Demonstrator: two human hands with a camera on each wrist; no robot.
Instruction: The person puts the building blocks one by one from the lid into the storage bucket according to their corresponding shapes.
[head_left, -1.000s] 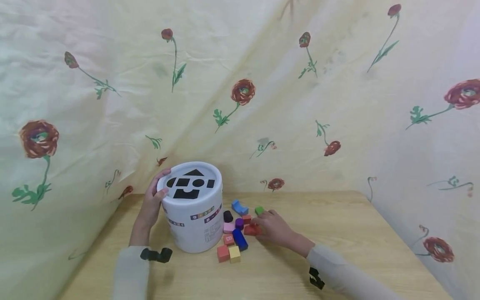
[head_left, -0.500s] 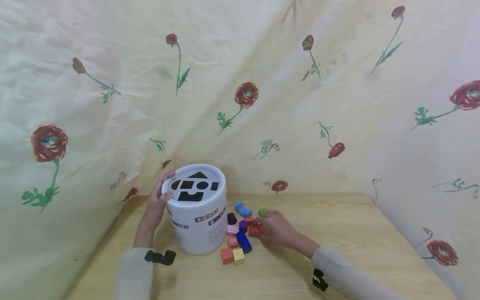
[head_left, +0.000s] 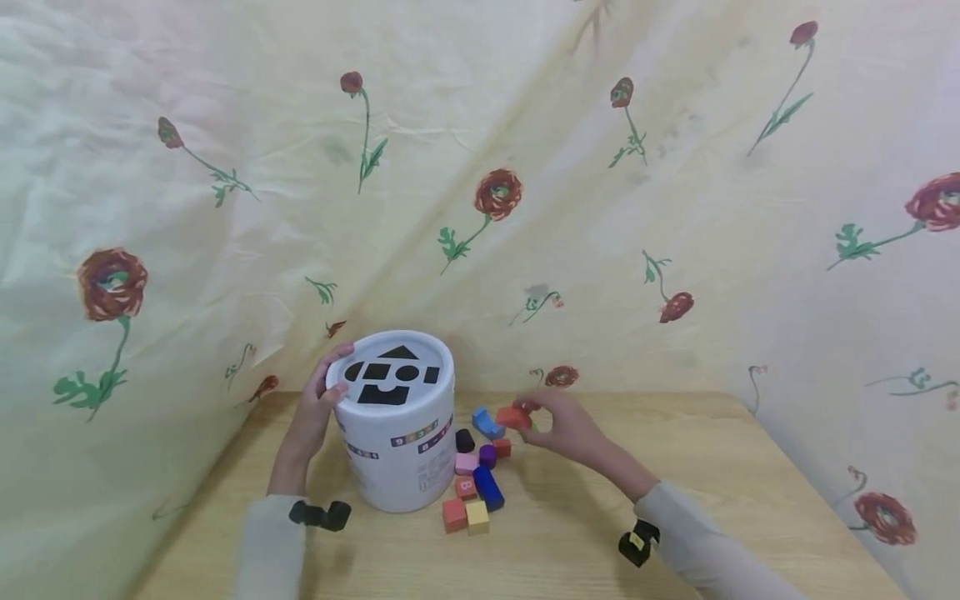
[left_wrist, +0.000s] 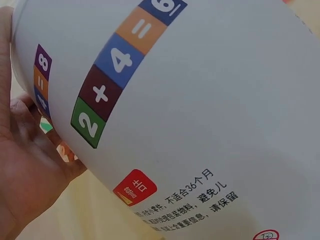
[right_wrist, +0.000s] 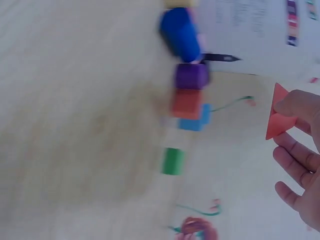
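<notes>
A white shape-sorter bucket [head_left: 397, 467] stands upright on the table, with black shaped holes in its lid [head_left: 432, 353]. My left hand [head_left: 309, 408] grips the bucket's left side at the rim, thumb on the lid's edge. In the left wrist view, that hand [left_wrist: 35, 170] lies along the printed wall. Between thumb and fingers, my right hand [head_left: 564, 425] pinches a red triangular block [head_left: 513, 417], lifted off the table. The right wrist view shows the block's triangular face [right_wrist: 280, 114] at the fingertips. A light blue arch block [head_left: 487, 423] lies just behind and left of it.
Several blocks lie right of the bucket, among them a dark blue cylinder [head_left: 489, 488], a purple one [head_left: 487, 455], a black one [head_left: 465, 441], a yellow cube [head_left: 477, 517] and a red cube [head_left: 454, 515]. A green block [right_wrist: 173, 161] lies apart. Flowered cloth [head_left: 420, 208] hangs behind the table.
My right hand has raised the red triangular block from among the other blocks and moved it slightly away from me. The left hand stays on the bucket; the head view has shifted slightly.
</notes>
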